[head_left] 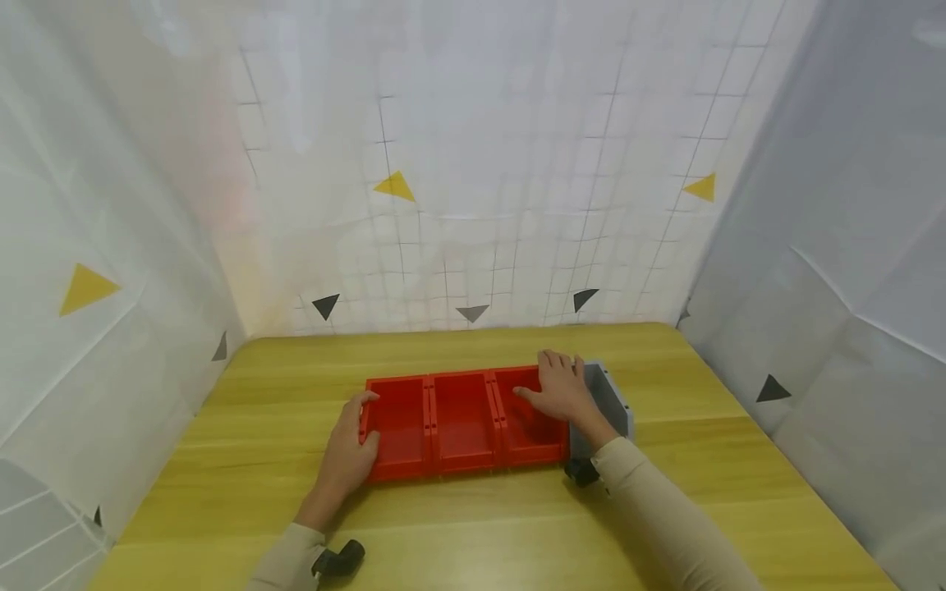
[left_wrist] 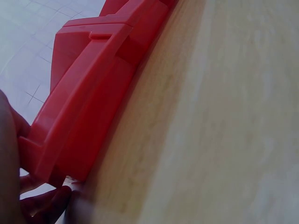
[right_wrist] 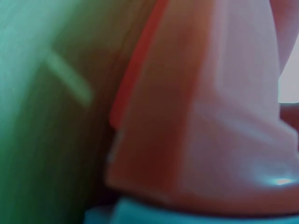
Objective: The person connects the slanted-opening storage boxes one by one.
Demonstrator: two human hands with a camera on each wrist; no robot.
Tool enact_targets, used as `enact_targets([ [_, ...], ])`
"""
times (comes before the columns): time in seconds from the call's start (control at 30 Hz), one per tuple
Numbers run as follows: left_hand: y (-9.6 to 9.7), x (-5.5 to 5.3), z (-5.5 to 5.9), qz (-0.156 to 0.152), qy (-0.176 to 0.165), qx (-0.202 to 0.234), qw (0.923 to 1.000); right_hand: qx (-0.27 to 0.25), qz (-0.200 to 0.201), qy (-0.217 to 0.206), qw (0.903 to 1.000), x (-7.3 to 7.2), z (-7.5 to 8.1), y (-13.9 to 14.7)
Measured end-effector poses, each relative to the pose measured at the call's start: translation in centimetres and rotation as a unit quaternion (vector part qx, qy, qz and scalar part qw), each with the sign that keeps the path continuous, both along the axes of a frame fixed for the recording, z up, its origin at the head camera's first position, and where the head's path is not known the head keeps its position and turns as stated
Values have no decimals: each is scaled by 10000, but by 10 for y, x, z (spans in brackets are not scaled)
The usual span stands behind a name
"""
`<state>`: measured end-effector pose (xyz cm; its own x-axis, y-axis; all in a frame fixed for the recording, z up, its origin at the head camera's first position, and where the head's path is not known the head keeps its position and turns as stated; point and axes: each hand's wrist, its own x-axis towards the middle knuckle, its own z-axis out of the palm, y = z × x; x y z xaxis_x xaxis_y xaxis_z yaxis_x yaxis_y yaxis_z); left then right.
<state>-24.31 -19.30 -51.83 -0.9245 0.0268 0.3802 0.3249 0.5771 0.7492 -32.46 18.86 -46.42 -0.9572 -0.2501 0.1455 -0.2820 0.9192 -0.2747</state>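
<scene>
Three red bins stand side by side in the head view: a left bin [head_left: 399, 423], a middle bin [head_left: 464, 419] and a right bin [head_left: 535, 439]. A grey bin [head_left: 609, 402] adjoins their right end. My left hand [head_left: 349, 451] holds the left bin's outer end, its fingers curved at the rim. In the left wrist view, fingers [left_wrist: 46, 205] show beside the red bin's corner [left_wrist: 42, 158]. My right hand [head_left: 557, 390] lies over the right bin and the seam with the grey bin, fingers extended at the far rim, thumb spread. Red plastic [right_wrist: 224, 130] fills the blurred right wrist view.
The bins stand on a yellow wood-grain table [head_left: 473, 525]. A white sheet wall [head_left: 473, 246] with grid lines and triangles rises behind the table, with more sheeting at both sides. Dark wrist-worn devices [head_left: 340, 560] sit at both cuffs.
</scene>
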Motion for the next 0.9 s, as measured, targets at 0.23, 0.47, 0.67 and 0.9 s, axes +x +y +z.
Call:
enact_targets([
  [0.23, 0, 2, 1, 4, -40, 48, 10000, 54, 3, 55, 10000, -1, -6, 1],
  [0.47, 0, 2, 1, 14, -36, 49, 10000, -69, 30, 71, 9999, 1, -2, 0],
  [0.67, -1, 5, 0, 44, -23, 34, 10000, -41, 95, 78, 9999, -3, -9, -2],
  [0.9, 2, 2, 0, 47, 95, 22, 9999, -56, 8, 79, 10000, -1, -3, 2],
])
